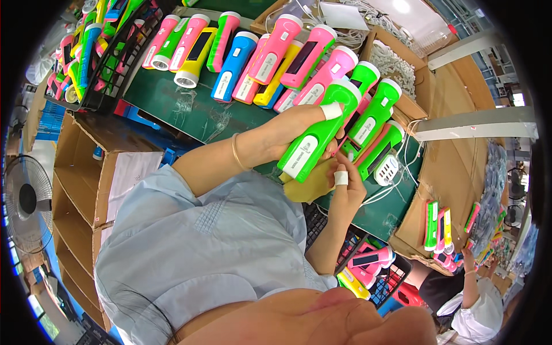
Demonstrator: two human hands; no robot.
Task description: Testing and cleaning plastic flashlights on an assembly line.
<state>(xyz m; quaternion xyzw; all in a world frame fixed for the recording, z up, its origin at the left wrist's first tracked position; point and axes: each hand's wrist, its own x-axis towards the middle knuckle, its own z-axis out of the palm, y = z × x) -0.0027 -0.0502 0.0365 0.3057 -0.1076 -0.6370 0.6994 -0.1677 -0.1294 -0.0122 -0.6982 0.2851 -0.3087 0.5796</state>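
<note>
My left hand [305, 122], with white tape round the thumb, is closed round a green flashlight [307, 146] that has a white end cap and a white label; it tilts over the bench. Just below, my right hand [346, 192], one finger taped, has its fingers bent round a yellow cloth [307, 187]. The cloth hangs beside the flashlight's lower end, and part of the right fingers is hidden behind it. Another green flashlight [374, 118] lies right beyond my hands.
Across the green bench [172, 103] lies a row of pink, blue, yellow and green flashlights [230, 72]. A white power strip [388, 168] with cables sits at right. Black crates [103, 86] of flashlights, a cardboard rack [77, 190] and a co-worker [480, 305] are around.
</note>
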